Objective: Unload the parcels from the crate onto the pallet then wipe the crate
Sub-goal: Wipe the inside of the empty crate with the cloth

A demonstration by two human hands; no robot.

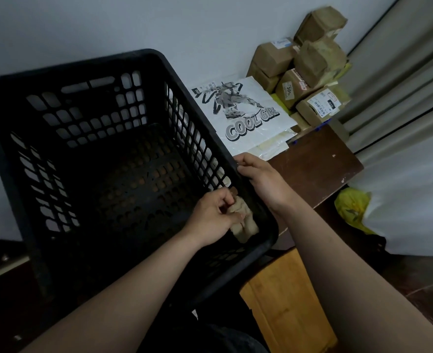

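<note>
Beige cloth [243, 222], soft and crumpled into a wad, is bunched in my left hand [211, 216]. My fingers curl round it and press it against the inside of the crate's right wall, low in the near corner. My right hand [261, 174] is clamped on the thick rounded rim just above, thumb on the inner edge and fingers wrapped over the outside.

The crate [88, 66] is black hard plastic, deep and rectangular. Its walls are a lattice of small square and slotted openings, and its floor is pierced with rows of oval holes.

The parcels lie outside it, to the right. Nearest, just beside the wall I am wiping, is a flat white mailer bag [248, 108], smooth and glossy, printed with a black drawing and the words COOL GIRL. Beyond it, brown paper-wrapped boxes [314, 59] are stacked in the corner, creased and taped, some with white labels.

A dark brown tabletop [317, 159], scuffed along its edge, reaches under my right forearm. Below it sit a yellow plastic bag [351, 207] and a pale wooden panel [286, 309].
</note>
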